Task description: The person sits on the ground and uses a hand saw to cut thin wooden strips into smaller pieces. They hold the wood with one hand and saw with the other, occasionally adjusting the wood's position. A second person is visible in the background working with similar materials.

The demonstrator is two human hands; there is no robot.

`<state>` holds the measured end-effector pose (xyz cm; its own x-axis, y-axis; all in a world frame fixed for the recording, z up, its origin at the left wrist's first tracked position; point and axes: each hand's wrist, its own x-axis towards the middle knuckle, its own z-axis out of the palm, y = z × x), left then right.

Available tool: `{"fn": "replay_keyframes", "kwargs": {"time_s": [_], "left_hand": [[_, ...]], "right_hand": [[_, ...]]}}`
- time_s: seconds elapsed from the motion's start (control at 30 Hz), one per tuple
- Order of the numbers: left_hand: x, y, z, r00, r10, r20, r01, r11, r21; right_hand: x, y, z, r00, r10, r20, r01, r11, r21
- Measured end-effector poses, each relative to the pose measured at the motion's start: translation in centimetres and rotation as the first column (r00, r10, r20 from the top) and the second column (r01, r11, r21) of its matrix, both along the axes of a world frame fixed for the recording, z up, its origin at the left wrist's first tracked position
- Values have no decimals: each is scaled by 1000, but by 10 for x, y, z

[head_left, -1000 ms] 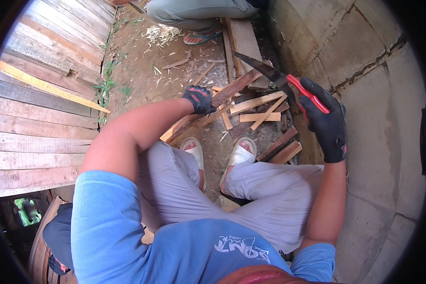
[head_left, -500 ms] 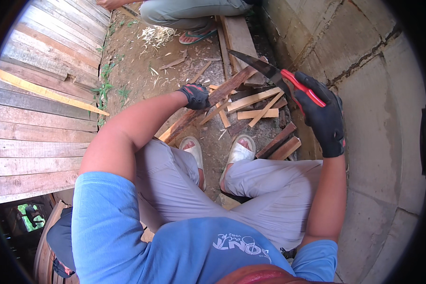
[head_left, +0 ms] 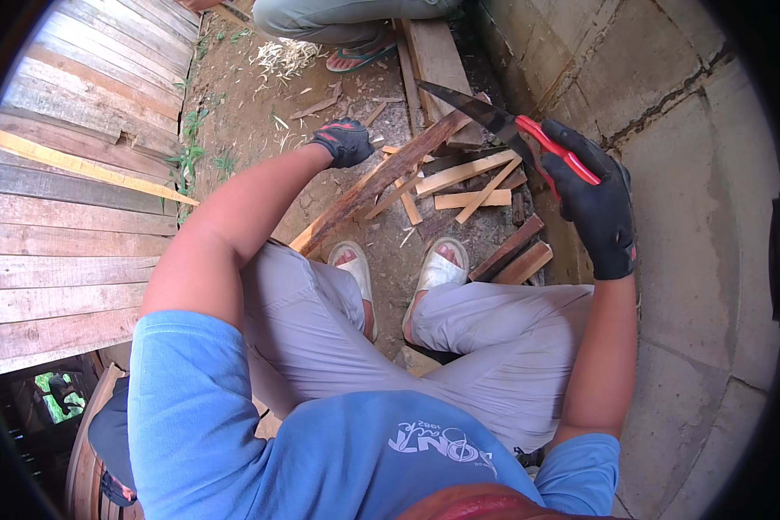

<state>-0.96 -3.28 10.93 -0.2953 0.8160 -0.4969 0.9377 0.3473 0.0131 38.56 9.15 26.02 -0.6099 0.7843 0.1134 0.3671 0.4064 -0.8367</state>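
My right hand (head_left: 591, 201), in a black glove, grips the red handle of a long dark knife (head_left: 477, 111) raised over the wood, blade pointing up and left. My left hand (head_left: 345, 141), also in a black glove, hovers low over the dirt just left of a long reddish wooden stick (head_left: 377, 184) that lies slanted between my feet and a plank; whether it touches the stick is unclear. Split pale wood pieces (head_left: 464, 178) lie scattered under the blade. I sit with knees apart, white shoes (head_left: 439, 264) on the ground.
Weathered board decking (head_left: 69, 165) fills the left side. A concrete block wall (head_left: 667, 156) curves along the right. Another person's legs and a sandalled foot (head_left: 360, 54) are at the top, beside a thick plank (head_left: 435, 61). Wood shavings (head_left: 277, 59) litter the dirt.
My left hand has slid up and left along the ground, away from the stick's middle. The knife stays raised in my right hand, barely shifted.
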Motion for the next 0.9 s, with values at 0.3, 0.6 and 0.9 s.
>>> {"fn": "replay_keyframes", "kwargs": {"time_s": [0.3, 0.6, 0.9], "left_hand": [[5, -3, -18, 997, -67, 41, 54, 962, 267], [52, 19, 10, 969, -245, -5, 242, 954, 179], [71, 43, -5, 940, -335, -62, 340, 912, 227]], "right_hand": [[0, 0, 2, 1000, -1, 9, 1, 1000, -6], [1, 2, 1, 1000, -17, 3, 17, 1000, -15], [0, 0, 3, 998, 2, -56, -6, 997, -73]]}}
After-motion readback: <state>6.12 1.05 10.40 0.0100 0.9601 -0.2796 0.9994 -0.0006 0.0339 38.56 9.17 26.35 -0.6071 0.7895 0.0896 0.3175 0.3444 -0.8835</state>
